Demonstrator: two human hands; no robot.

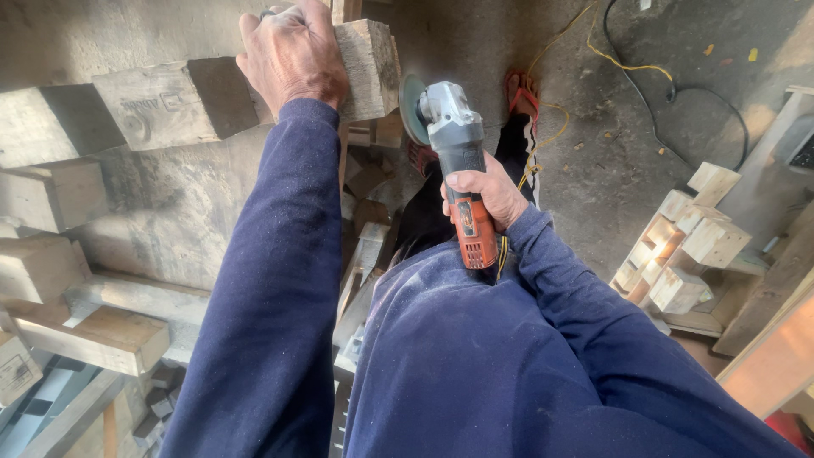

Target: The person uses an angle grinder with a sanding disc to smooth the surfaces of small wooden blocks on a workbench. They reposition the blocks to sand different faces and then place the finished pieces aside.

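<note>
Both hands are gripping: left hand point(292, 53) is clamping down on the weathered grey square timber beam point(254, 89), right hand point(485, 193) is wrapping the orange-and-grey angle grinder point(455, 161). Disc is sitting just beside the beam's end, possibly touching.

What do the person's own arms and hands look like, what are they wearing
Both arms are covered to the wrist by long dark navy-blue sleeves of soft, sweatshirt-like fabric, flecked with pale dust. The left hand and right hand are bare: no gloves, and no watch or ring shows. The same blue fabric covers the torso.
</note>
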